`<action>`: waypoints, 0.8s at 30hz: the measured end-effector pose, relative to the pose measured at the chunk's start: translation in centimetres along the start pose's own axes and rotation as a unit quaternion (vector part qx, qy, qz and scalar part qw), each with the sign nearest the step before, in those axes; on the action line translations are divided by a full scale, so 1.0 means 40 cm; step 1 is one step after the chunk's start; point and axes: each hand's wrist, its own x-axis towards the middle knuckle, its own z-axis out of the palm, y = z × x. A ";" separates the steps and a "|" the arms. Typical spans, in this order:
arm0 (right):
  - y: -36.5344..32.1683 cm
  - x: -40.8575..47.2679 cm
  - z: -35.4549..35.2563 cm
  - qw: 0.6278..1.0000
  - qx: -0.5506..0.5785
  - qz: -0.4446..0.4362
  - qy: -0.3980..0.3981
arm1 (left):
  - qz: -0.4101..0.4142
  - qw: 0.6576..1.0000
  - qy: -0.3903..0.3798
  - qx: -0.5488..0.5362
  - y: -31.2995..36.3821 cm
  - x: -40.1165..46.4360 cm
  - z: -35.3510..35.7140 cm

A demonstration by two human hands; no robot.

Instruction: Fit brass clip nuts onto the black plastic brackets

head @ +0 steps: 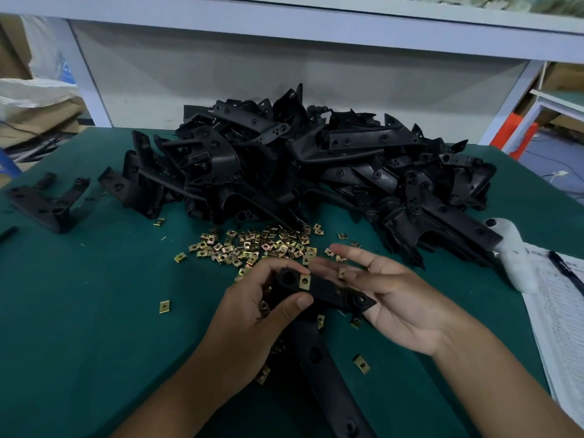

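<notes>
Green felt-topped bench [94,311]: big heap of matte black moulded plastic brackets [316,165] toward far edge, shiny folded brass clip nuts [252,245] scattered nearer. L hand [252,317] grips one held black bracket [325,292], long axis running L-R, fitted brass nut [304,281] on it. R hand [388,298] flat, fingers straight, under bracket's R end, loose nut [342,273] on fingers; R nearer for next fit.

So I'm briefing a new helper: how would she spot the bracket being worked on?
Start at the big pile of black brackets on the green mat. Nearer the camera, the left hand grips one bracket. Only it carries a fitted brass clip nut.
</notes>
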 end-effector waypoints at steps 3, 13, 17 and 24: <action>-0.001 0.001 0.004 1.000 -0.027 -0.013 0.008 | -0.006 1.000 0.010 -0.021 -0.006 0.001 0.000; -0.001 -0.004 0.017 0.998 -0.035 -0.033 0.045 | 0.011 1.000 0.012 0.023 0.002 -0.004 0.003; -0.002 -0.005 0.015 0.997 -0.065 -0.043 0.019 | 0.012 0.999 0.011 0.040 -0.001 -0.005 0.004; 0.006 -0.006 0.016 0.984 -0.147 -0.086 0.051 | 0.013 0.999 0.016 0.044 -0.004 -0.003 0.004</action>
